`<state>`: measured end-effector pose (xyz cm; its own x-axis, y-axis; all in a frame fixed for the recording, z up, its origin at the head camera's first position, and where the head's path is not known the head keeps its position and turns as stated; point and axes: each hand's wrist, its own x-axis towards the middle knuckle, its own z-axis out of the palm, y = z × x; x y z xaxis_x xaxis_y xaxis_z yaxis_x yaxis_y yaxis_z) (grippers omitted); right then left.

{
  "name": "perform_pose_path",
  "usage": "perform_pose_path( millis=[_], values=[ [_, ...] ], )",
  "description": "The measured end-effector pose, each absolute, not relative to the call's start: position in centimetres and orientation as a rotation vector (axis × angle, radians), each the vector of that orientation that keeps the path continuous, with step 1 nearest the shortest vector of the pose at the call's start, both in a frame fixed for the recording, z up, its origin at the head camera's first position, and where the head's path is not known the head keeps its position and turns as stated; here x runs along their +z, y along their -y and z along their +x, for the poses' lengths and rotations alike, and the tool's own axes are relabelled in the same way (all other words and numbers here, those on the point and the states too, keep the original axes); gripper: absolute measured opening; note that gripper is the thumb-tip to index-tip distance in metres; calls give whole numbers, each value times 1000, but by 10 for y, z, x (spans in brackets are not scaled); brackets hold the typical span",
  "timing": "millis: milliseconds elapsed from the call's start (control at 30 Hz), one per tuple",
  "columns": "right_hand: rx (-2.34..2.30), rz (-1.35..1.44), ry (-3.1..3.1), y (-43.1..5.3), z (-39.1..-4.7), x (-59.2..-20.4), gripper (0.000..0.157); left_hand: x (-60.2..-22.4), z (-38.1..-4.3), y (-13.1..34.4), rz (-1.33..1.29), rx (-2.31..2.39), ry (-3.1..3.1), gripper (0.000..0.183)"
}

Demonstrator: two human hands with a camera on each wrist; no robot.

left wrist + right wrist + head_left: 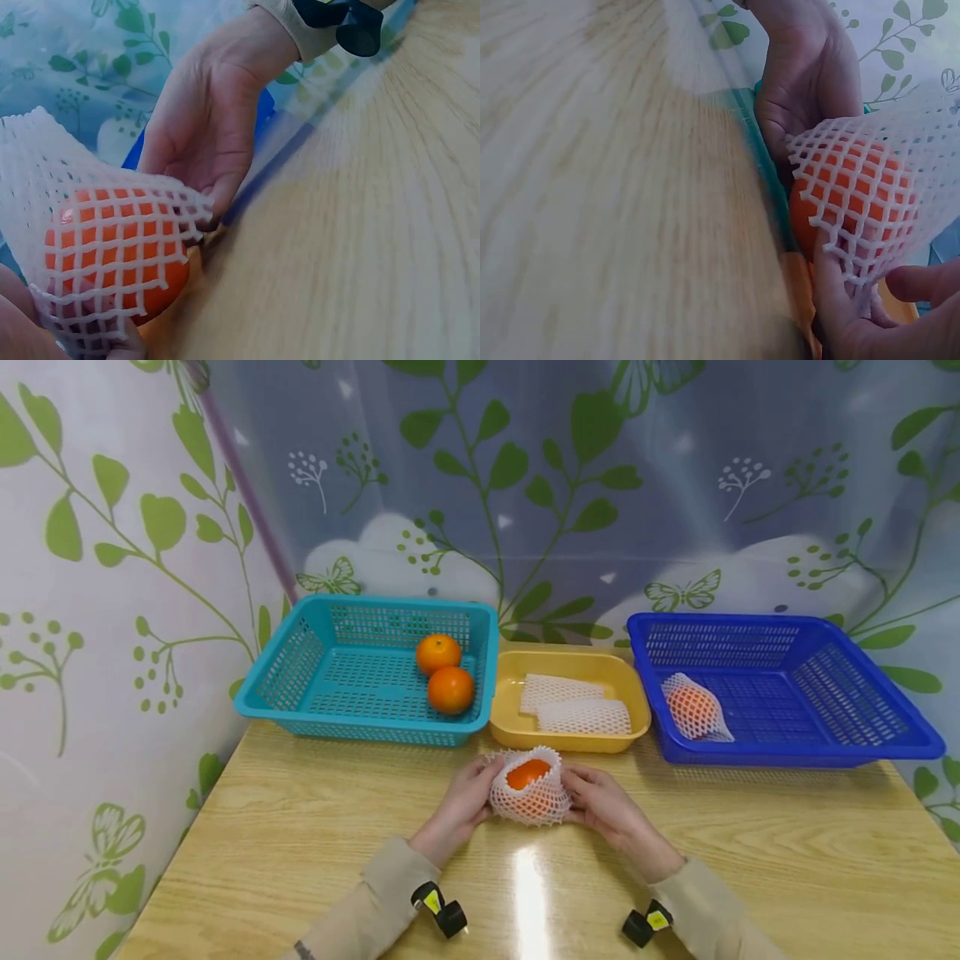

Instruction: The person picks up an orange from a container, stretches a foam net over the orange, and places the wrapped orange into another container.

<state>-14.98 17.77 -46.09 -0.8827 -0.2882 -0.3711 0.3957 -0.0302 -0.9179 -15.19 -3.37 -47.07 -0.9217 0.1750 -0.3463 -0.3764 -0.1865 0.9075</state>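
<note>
Over the wooden table, an orange (pixel 527 774) sits inside a white foam net sleeve (pixel 534 807). The sleeve's upper opening shows the fruit's bare top in the head view. My left hand (pixel 468 792) pinches the sleeve from the left. From the other side my right hand (pixel 606 806) grips its edge between thumb and fingers. In the left wrist view, part of the orange (pixel 169 295) bulges out below the cut edge of the mesh. The right wrist view shows the net (pixel 855 187) stretched over the fruit, with right fingertips under its lower edge.
A teal basket (pixel 367 727) at the back left holds two bare oranges (pixel 451 690). Beside it, a yellow tray (pixel 570 742) contains flat foam net sleeves (pixel 583 717). The blue basket (pixel 810 750) at the right holds a netted orange (pixel 692 710). A patterned curtain hangs behind.
</note>
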Motion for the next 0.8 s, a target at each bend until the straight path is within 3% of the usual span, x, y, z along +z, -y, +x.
perform_pose_path(
  millis=[333,567,800],
  values=[
    [-2043,-121,-1615,-183,-150,-452,71,-446,-154,19,-169,2290,-1921,38],
    [-2109,-167,-1541,-186,-148,-448,66,-442,-155,13,-180,2343,-1930,36],
    [-2116,-229,-1425,-181,-140,-435,49,-446,-154,10,-159,2356,-1787,38]
  ],
)
